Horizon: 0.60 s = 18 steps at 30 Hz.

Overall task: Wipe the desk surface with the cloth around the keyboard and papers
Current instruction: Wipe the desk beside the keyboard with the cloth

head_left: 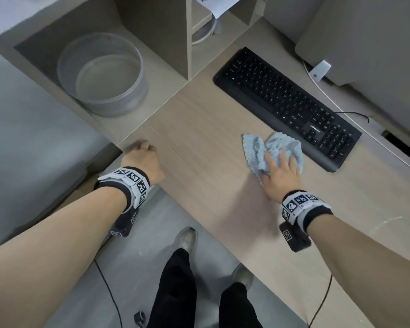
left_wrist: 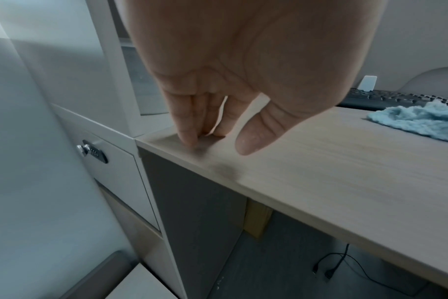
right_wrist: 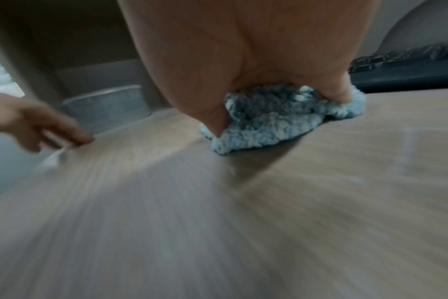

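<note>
A crumpled light-blue cloth (head_left: 253,147) (left_wrist: 419,119) (right_wrist: 269,125) lies on the pale wood desk (head_left: 199,129), just in front of the black keyboard (head_left: 282,102) (left_wrist: 386,99) (right_wrist: 407,68). My right hand (head_left: 279,166) (right_wrist: 276,109) presses down on the cloth with its fingers spread flat over it. At the desk's left front corner, my left hand (head_left: 142,155) (left_wrist: 218,141) (right_wrist: 51,125) touches the surface with loosely bent fingertips and holds nothing.
A clear round tub (head_left: 102,74) sits in the shelf cubby left of the desk. Papers (head_left: 218,5) lie in a cubby further back. A monitor base (head_left: 355,39), white adapter (head_left: 320,69) and cables stand behind the keyboard. A locked drawer (left_wrist: 92,151) is below the corner.
</note>
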Motion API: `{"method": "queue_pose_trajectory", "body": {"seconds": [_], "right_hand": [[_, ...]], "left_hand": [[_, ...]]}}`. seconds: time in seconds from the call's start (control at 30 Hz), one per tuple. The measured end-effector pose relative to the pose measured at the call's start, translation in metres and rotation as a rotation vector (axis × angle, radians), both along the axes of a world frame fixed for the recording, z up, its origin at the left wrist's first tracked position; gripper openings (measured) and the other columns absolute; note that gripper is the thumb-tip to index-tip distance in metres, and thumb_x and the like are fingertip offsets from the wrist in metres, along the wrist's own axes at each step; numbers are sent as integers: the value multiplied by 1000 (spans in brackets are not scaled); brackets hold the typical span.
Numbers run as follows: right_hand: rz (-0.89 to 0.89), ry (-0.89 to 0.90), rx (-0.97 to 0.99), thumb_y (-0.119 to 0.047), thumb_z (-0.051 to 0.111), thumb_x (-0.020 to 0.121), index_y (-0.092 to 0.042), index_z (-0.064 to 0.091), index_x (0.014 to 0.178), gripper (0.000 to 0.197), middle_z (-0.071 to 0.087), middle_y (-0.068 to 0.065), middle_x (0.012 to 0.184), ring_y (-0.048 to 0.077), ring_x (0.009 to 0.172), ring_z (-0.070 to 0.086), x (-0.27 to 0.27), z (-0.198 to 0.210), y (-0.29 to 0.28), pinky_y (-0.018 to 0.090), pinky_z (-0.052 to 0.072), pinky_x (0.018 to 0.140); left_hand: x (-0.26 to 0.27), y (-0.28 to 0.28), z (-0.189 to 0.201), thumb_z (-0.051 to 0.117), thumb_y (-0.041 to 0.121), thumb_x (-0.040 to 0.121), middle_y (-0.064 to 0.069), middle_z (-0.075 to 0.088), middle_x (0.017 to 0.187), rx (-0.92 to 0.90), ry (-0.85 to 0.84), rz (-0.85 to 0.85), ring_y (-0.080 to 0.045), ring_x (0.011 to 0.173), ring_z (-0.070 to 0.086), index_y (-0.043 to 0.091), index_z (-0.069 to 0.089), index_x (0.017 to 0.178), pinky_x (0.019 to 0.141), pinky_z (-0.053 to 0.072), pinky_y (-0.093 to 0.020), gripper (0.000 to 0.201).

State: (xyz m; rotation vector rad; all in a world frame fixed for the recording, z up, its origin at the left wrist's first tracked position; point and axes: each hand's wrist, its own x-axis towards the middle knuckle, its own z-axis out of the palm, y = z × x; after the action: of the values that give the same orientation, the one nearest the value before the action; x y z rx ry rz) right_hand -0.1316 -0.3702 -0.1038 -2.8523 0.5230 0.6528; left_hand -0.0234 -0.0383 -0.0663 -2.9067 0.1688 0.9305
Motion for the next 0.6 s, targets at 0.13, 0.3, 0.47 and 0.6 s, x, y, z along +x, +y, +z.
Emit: {"method": "queue_pose_trajectory", "body": {"seconds": [0.13,0.3,0.47,0.6], "right_hand": [[-120,-3,25,-25,43,99,-30,10,155,65,-6,12,164,41,149,-5,50,3,27,58,6,120],[123,-93,25,-8,45,92,-27,14,156,73,4,11,164,39,150,0,50,-3,36,54,11,121],[-49,-29,2,-17,48,96,-27,16,155,68,3,12,164,40,149,2,45,4,22,55,12,120],[-24,-9,9,-10,54,89,-26,16,154,77,-3,15,163,43,148,-3,84,10,87,61,8,118]], "left_hand": [[9,4,4,56,21,80,-9,43,136,-19,-6,-42,-32,116,55,4,50,127,89,47,-36,50],[9,8,1,57,22,80,-7,43,137,-41,-10,-45,-31,117,53,6,52,125,91,46,-36,48],[8,22,-9,58,22,79,-1,32,145,-130,-16,-33,-28,134,30,11,40,139,105,41,-39,63],[2,31,-16,58,19,76,2,25,153,-183,-36,-53,-26,138,23,14,33,145,108,39,-43,73]]}}
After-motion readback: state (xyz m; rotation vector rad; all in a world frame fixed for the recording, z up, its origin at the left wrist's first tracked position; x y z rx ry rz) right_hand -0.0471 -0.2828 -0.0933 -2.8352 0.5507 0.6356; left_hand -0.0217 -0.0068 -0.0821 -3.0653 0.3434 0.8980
